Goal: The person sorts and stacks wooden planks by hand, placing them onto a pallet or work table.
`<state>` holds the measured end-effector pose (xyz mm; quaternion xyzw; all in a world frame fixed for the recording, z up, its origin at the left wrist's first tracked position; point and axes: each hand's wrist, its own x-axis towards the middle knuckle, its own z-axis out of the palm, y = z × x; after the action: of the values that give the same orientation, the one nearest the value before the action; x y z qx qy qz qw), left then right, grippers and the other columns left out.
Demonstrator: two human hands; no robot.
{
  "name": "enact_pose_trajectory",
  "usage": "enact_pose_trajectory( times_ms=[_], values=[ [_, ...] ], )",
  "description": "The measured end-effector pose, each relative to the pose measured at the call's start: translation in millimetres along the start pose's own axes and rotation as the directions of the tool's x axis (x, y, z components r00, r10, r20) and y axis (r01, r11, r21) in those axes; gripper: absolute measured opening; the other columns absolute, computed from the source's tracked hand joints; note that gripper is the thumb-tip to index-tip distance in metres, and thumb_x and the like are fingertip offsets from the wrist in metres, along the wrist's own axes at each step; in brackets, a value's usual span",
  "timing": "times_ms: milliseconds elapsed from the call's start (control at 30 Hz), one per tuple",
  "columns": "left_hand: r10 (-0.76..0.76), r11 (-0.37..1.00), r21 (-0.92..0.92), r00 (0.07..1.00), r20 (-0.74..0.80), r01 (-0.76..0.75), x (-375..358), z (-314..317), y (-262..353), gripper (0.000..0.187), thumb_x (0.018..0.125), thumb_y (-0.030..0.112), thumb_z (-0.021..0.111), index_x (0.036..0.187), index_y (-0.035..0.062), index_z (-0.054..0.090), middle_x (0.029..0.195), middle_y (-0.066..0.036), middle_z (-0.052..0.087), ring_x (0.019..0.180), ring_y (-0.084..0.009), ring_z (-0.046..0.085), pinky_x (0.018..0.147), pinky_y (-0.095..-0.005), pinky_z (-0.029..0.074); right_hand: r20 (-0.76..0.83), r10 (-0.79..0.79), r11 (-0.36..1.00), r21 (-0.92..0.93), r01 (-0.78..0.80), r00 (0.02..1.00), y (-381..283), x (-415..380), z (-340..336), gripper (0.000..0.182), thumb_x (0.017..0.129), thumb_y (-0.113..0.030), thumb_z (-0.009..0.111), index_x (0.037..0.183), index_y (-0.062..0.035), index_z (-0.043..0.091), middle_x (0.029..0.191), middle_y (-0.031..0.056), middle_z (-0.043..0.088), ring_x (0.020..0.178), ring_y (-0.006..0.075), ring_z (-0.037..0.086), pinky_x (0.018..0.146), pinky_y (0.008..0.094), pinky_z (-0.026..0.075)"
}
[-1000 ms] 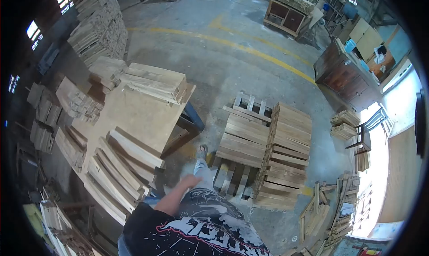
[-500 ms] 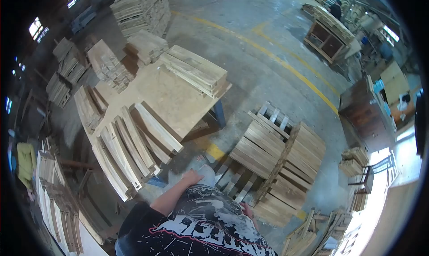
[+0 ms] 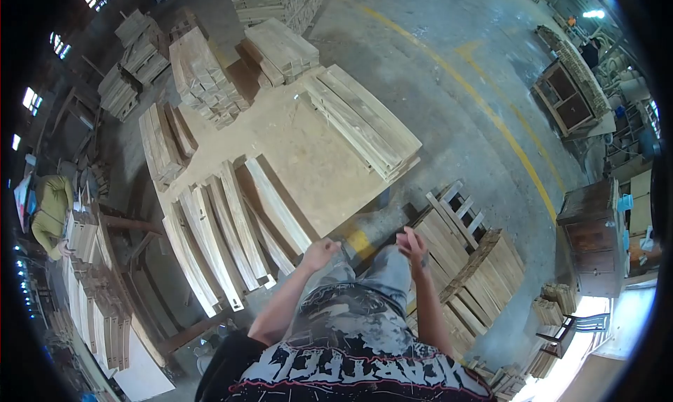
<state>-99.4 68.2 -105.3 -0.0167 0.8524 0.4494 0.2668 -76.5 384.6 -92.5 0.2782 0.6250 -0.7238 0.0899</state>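
Note:
My left hand is in front of my body, its fingers curled in and nothing visible in them. It is nearest to the front ends of curved wooden slats, which lie side by side on a large board-topped table. My right hand is raised at the right with its fingers apart and holds nothing. Close to it, lower down, are flat wooden boards stacked on a slatted pallet. Both hands appear apart from the wood.
Long boards lie along the table's far right edge, and board stacks stand at its back. A person in a yellow-green top is at the left beside more curved pieces. At the right stands a dark wooden cabinet.
Both hands have risen from beside my thighs to in front of me. The view has shifted, so the table and pallet appear farther right. The person at the left shows more fully.

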Motion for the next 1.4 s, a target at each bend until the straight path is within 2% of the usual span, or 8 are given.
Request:
enact_pose_trajectory(
  times_ms=[300, 433, 567, 900, 1133, 1267, 1367, 1400],
  values=[
    [-0.345, 0.797, -0.59, 0.9, -0.265, 0.132, 9.4, -11.3, -94.0, 0.039, 0.103, 0.038, 0.058, 0.1, 0.0008, 0.068, 0.083, -0.006, 0.07, 0.067, -0.0102, 0.063, 0.06, -0.026, 0.048, 0.107, -0.199, 0.965, -0.15, 0.214, 0.974, -112.2, 120.0, 34.0, 0.043, 0.101, -0.039, 0.062, 0.131, -0.0085, 0.062, 0.119, 0.0105, 0.07, 0.108, 0.0199, 0.066, 0.093, 0.0352, 0.051],
    [-0.5, 0.709, -0.691, 0.791, -0.352, 0.141, -11.2, -15.4, -105.7, 0.038, 0.103, 0.037, 0.058, 0.097, 0.0011, 0.067, 0.079, -0.007, 0.069, 0.063, -0.0099, 0.061, 0.055, -0.024, 0.046, 0.105, -0.728, 0.467, -0.648, 0.602, 0.678, -143.3, 173.0, 30.2, 0.043, 0.093, -0.025, 0.072, 0.13, -0.0046, 0.061, 0.118, 0.0166, 0.067, 0.112, 0.0324, 0.063, 0.098, 0.0405, 0.049],
    [-0.641, 0.602, -0.787, 0.668, -0.378, 0.132, -6.0, -13.0, -93.7, 0.04, 0.103, 0.036, 0.057, 0.093, -0.001, 0.068, 0.074, -0.006, 0.067, 0.061, -0.0109, 0.061, 0.052, -0.026, 0.047, 0.268, -0.744, 0.197, -0.787, 0.584, 0.612, -160.5, 227.7, 34.8, 0.049, 0.094, -0.029, 0.068, 0.133, -0.0029, 0.055, 0.116, 0.0232, 0.063, 0.112, 0.0428, 0.059, 0.1, 0.0477, 0.047],
    [-0.394, 0.823, -0.564, 0.784, -0.48, 0.069, 130.4, -2.1, 70.6, 0.037, 0.102, 0.033, 0.058, 0.102, -0.0025, 0.068, 0.084, -0.009, 0.07, 0.072, -0.0136, 0.065, 0.066, -0.0291, 0.052, 0.331, -0.528, 0.578, -0.534, 0.617, 0.782, -170.9, 316.9, 28.6, 0.043, 0.098, -0.032, 0.061, 0.132, -0.0053, 0.059, 0.116, 0.0191, 0.069, 0.108, 0.0381, 0.066, 0.095, 0.0451, 0.05],
    [-0.354, 0.876, -0.477, 0.77, -0.53, 0.074, 152.8, 20.8, 144.8, 0.039, 0.102, 0.034, 0.059, 0.104, -0.0041, 0.068, 0.084, -0.012, 0.072, 0.075, -0.0159, 0.066, 0.071, -0.0316, 0.053, 0.619, -0.361, 0.235, -0.663, 0.711, 0.697, -209.4, 358.9, 66.8, 0.073, 0.09, -0.052, 0.067, 0.142, -0.004, 0.049, 0.132, 0.0247, 0.061, 0.119, 0.0418, 0.061, 0.1, 0.0465, 0.05],
    [-0.426, 0.834, -0.546, 0.72, -0.548, 0.079, 151.1, 35.9, 139.4, 0.039, 0.103, 0.034, 0.058, 0.105, -0.0038, 0.068, 0.086, -0.011, 0.071, 0.076, -0.0158, 0.065, 0.071, -0.0314, 0.053, 0.633, -0.234, 0.304, -0.673, 0.674, 0.738, -221.1, 381.1, 90.5, 0.075, 0.091, -0.051, 0.068, 0.14, 0.0005, 0.045, 0.13, 0.0247, 0.061, 0.115, 0.0413, 0.063, 0.099, 0.0445, 0.051],
    [-0.534, 0.755, -0.652, 0.64, -0.552, 0.068, 141.2, 29.2, 155.2, 0.038, 0.103, 0.034, 0.058, 0.105, -0.0029, 0.068, 0.088, -0.01, 0.071, 0.077, -0.0149, 0.064, 0.07, -0.0299, 0.051, 0.704, -0.001, 0.743, -0.475, 0.472, 0.711, -244.5, 401.4, 79.5, 0.067, 0.095, -0.05, 0.063, 0.139, -0.0021, 0.045, 0.113, 0.0186, 0.065, 0.098, 0.0323, 0.067, 0.086, 0.0405, 0.056],
    [-0.555, 0.736, -0.675, 0.621, -0.553, 0.056, 138.1, 26.8, 161.4, 0.037, 0.103, 0.033, 0.057, 0.104, -0.0022, 0.068, 0.089, -0.009, 0.072, 0.077, -0.0143, 0.065, 0.07, -0.0294, 0.051, 0.753, 0.168, 0.913, -0.362, 0.187, 0.636, -252.1, 410.2, 71.8, 0.067, 0.096, -0.05, 0.061, 0.14, -0.0034, 0.044, 0.108, 0.0162, 0.064, 0.093, 0.0286, 0.065, 0.081, 0.0388, 0.055]
  ],
)
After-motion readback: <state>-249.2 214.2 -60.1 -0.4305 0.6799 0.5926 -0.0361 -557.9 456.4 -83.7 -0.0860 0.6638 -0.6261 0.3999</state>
